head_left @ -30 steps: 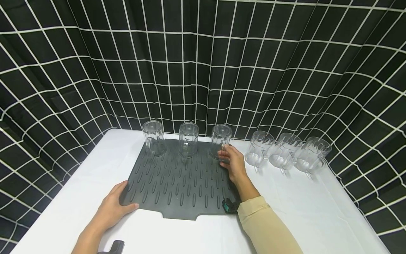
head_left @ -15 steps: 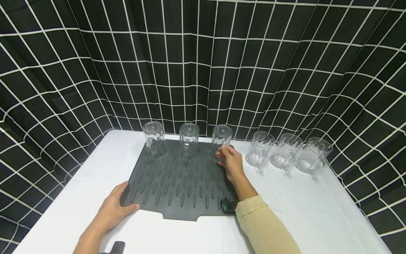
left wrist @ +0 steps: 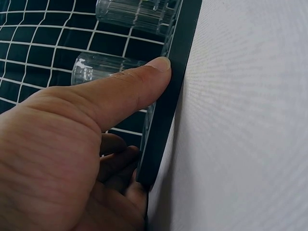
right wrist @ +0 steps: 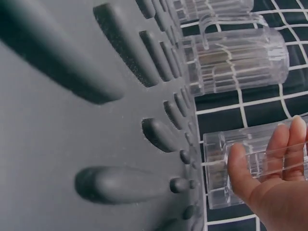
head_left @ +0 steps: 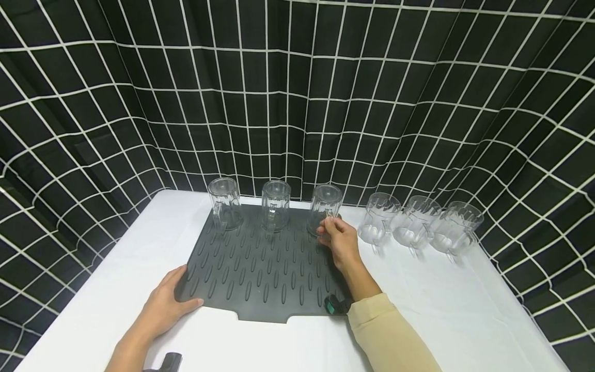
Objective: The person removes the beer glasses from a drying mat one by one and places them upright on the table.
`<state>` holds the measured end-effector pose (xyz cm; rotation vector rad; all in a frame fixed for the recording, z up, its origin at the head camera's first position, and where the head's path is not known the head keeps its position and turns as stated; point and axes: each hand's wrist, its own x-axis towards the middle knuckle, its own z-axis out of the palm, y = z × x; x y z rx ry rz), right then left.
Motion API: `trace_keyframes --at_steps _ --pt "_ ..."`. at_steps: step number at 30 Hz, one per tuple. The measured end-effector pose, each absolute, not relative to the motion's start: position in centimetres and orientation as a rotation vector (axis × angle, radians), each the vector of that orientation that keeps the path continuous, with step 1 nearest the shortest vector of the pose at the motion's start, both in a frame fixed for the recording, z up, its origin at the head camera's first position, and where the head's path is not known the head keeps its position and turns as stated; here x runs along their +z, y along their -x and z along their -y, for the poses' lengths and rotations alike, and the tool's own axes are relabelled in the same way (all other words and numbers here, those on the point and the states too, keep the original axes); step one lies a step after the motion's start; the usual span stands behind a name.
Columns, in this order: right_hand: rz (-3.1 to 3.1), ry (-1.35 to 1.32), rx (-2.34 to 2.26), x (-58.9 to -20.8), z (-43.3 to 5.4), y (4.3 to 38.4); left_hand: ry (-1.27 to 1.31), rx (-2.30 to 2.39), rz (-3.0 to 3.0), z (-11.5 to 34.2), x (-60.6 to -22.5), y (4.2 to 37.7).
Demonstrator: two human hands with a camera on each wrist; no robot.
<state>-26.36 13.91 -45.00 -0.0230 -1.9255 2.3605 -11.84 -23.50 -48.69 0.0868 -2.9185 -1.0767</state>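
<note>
My right hand (head_left: 343, 242) pinches the handle of a clear glass mug (head_left: 326, 197) that is upside down at the far right of a dark grey ridged drying mat (head_left: 260, 276). In the right wrist view, the thumb and fingers lie over that mug's (right wrist: 215, 147) side. Two more upturned glass mugs, the middle one (head_left: 276, 199) and the left one (head_left: 224, 199), stand along the mat's back edge. At the near left corner rests my left hand (head_left: 160, 306), its straight thumb against the front edge and its fingers along the left side.
Three clear mugs stand upright in a row on the white cloth to the right, the nearest to the mat being the left mug (head_left: 378, 219). A black grid-patterned curtain (head_left: 297, 103) hangs behind and at both sides. A dark wrist device (head_left: 171, 361) shows at the bottom.
My right thumb and fingers have closed on the mug's handle. The mug has shifted slightly toward me. My left hand has stayed at the mat's corner.
</note>
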Motion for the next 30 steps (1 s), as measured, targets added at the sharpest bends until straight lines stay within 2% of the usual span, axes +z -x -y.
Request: trace_keyframes --at_steps 30 --pt "1.818 -0.154 2.339 -42.6 -15.7 19.7 -0.074 -1.107 2.924 23.6 -48.4 11.9"
